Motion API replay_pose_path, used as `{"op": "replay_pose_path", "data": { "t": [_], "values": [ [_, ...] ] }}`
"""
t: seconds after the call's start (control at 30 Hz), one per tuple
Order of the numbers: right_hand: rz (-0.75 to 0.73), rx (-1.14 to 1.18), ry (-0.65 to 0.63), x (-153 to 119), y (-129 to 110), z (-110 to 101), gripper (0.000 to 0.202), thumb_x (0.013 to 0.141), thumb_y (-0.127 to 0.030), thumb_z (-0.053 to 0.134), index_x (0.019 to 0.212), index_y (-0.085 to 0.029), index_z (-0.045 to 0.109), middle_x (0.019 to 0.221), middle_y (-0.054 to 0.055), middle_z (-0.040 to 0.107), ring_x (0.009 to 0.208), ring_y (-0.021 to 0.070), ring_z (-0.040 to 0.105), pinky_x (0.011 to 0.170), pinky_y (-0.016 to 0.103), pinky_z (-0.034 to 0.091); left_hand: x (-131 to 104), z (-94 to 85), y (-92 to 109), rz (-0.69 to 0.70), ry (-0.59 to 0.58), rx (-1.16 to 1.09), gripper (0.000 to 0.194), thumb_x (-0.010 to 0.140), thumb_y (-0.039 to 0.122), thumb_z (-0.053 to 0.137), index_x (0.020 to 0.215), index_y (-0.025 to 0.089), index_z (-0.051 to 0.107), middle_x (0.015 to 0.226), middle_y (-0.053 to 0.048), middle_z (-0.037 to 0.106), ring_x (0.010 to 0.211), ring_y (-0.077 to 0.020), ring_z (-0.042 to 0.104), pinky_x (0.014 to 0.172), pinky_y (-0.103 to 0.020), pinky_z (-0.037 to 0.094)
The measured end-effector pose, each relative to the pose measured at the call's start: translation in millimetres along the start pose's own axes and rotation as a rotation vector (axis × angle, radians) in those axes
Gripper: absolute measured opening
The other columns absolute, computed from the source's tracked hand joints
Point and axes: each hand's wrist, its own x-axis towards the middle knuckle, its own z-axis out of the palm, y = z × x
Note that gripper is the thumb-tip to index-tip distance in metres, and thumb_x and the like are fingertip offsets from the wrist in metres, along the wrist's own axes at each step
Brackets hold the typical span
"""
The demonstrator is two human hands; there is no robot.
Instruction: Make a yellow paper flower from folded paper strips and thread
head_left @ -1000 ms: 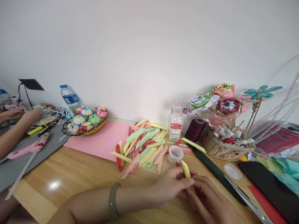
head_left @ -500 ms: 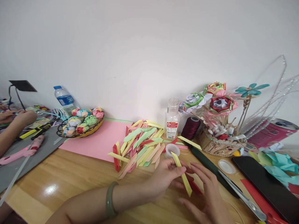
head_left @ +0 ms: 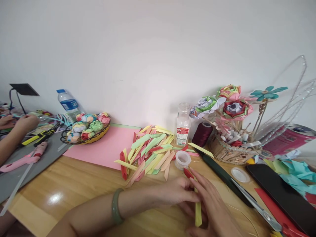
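My left hand [head_left: 176, 192], with a green bangle [head_left: 117, 206] on the wrist, pinches a folded yellow paper strip [head_left: 198, 210]. My right hand [head_left: 214, 204] is pressed against the same strip from the right, fingers over its side. The tip of a red folded piece [head_left: 188, 173] shows between my fingers at the top; the rest of it is hidden. Just beyond my hands stands a small round white container [head_left: 183, 159]. A pile of folded strips in green, yellow, pink and red [head_left: 150, 153] lies further left.
Scissors [head_left: 266, 217], a dark green tool [head_left: 222, 176] and a black phone [head_left: 278, 197] lie right. Behind are a glass bottle [head_left: 182, 128], a thread spool [head_left: 202, 134] and a flower basket [head_left: 232, 154]. Left are pink paper [head_left: 98, 153], a glue gun [head_left: 24, 161] and another person's hands [head_left: 26, 125].
Both hands have come together, and the yellow strip has turned more upright and moved slightly lower. The red piece's tip now shows above my fingers.
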Motion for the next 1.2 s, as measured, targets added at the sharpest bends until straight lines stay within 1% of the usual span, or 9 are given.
{"op": "replay_pose_path", "data": {
  "t": [0.2, 0.3, 0.37, 0.5, 0.67, 0.83, 0.93, 1.13, 1.2],
  "values": [
    [0.099, 0.107, 0.011, -1.9, -5.2, -0.8, 0.109, 0.056, -0.022, 0.074, 0.142, -0.024, 0.007, 0.145, 0.016, 0.025, 0.127, 0.0349, 0.033, 0.094, 0.047, 0.042, 0.4, 0.7, 0.8, 0.004, -0.008, 0.02, 0.035, 0.065, 0.044, 0.068, 0.081, 0.014, 0.06, 0.072, 0.001, 0.055, 0.06, -0.0095, 0.054, 0.073, -0.033, 0.045],
    [0.268, 0.361, 0.106, 1.2, -11.4, -11.8, 0.085, 0.074, -0.029, 0.06, 0.142, -0.026, 0.009, 0.146, 0.013, 0.025, 0.126, 0.0294, 0.036, 0.092, 0.042, 0.046, -2.0, 2.6, 3.4, 0.101, -0.012, 0.058, 0.037, 0.064, 0.05, 0.067, 0.078, 0.016, 0.061, 0.071, 0.001, 0.056, 0.066, -0.0112, 0.055, 0.075, -0.029, 0.043],
    [0.419, 0.514, 0.145, 4.9, -12.5, -19.0, 0.06, 0.085, -0.032, 0.045, 0.14, -0.027, 0.021, 0.14, 0.01, 0.038, 0.122, 0.0251, 0.044, 0.09, 0.038, 0.047, -4.7, 4.0, 5.8, 0.127, -0.07, 0.126, 0.039, 0.066, 0.055, 0.062, 0.074, 0.017, 0.06, 0.067, 0.002, 0.056, 0.066, -0.0122, 0.055, 0.074, -0.028, 0.042],
    [0.639, 0.719, -0.02, 10.7, -7.6, -24.2, 0.042, 0.086, -0.045, 0.04, 0.118, -0.023, 0.057, 0.1, 0.008, 0.07, 0.102, 0.0267, 0.06, 0.08, 0.036, 0.052, -7.0, 5.0, 4.8, 0.095, -0.208, 0.301, 0.047, 0.071, 0.063, 0.05, 0.06, 0.018, 0.057, 0.057, 0.0, 0.055, 0.065, -0.0135, 0.053, 0.063, -0.025, 0.038],
    [0.67, 1.0, -0.12, 12.8, -8.8, -19.8, 0.05, 0.08, -0.054, 0.047, 0.117, -0.023, 0.057, 0.08, 0.005, 0.07, 0.064, 0.0223, 0.065, 0.067, 0.035, 0.053, -0.6, 1.8, -5.9, 0.113, -0.141, 0.197, 0.034, 0.075, 0.05, 0.054, 0.068, 0.017, 0.053, 0.051, 0.005, 0.049, 0.054, -0.0095, 0.049, 0.053, -0.021, 0.032],
    [0.791, 1.162, 0.03, 17.3, -19.7, -15.2, 0.044, 0.077, -0.052, 0.055, 0.106, -0.021, 0.063, 0.049, -0.002, 0.059, 0.041, 0.0149, 0.053, 0.059, 0.031, 0.048, 1.8, 4.3, -4.3, 0.071, -0.113, 0.096, 0.005, 0.081, 0.019, 0.049, 0.078, 0.016, 0.051, 0.049, 0.007, 0.048, 0.054, -0.0086, 0.053, 0.067, -0.023, 0.041],
    [0.83, 1.262, 0.128, 19.0, -20.5, -14.2, 0.036, 0.072, -0.049, 0.062, 0.093, -0.02, 0.067, 0.048, -0.003, 0.058, 0.039, 0.0129, 0.049, 0.048, 0.026, 0.042, 0.0, 7.9, -0.3, 0.026, -0.037, 0.132, 0.013, 0.082, 0.012, 0.043, 0.071, 0.014, 0.052, 0.053, 0.005, 0.049, 0.058, -0.009, 0.054, 0.073, -0.024, 0.043],
    [0.941, 1.442, 0.326, 18.1, -7.5, -16.7, 0.023, 0.067, -0.045, 0.068, 0.077, -0.024, 0.066, 0.07, 0.003, 0.066, 0.061, 0.02, 0.059, 0.055, 0.03, 0.047, -18.7, 2.9, 6.4, 0.075, 0.116, 0.604, 0.021, 0.083, 0.028, 0.048, 0.089, 0.014, 0.062, 0.083, -0.002, 0.063, 0.077, -0.013, 0.058, 0.074, -0.024, 0.046],
    [0.967, 1.441, 0.406, 19.0, -7.1, -18.0, 0.026, 0.064, -0.046, 0.07, 0.077, -0.024, 0.065, 0.069, 0.003, 0.065, 0.065, 0.0204, 0.059, 0.056, 0.03, 0.048, -30.1, -3.2, 11.7, 0.137, 0.217, 0.918, 0.026, 0.086, 0.032, 0.044, 0.1, 0.018, 0.061, 0.094, -0.002, 0.065, 0.086, -0.0152, 0.059, 0.078, -0.026, 0.045]
  ]
}}
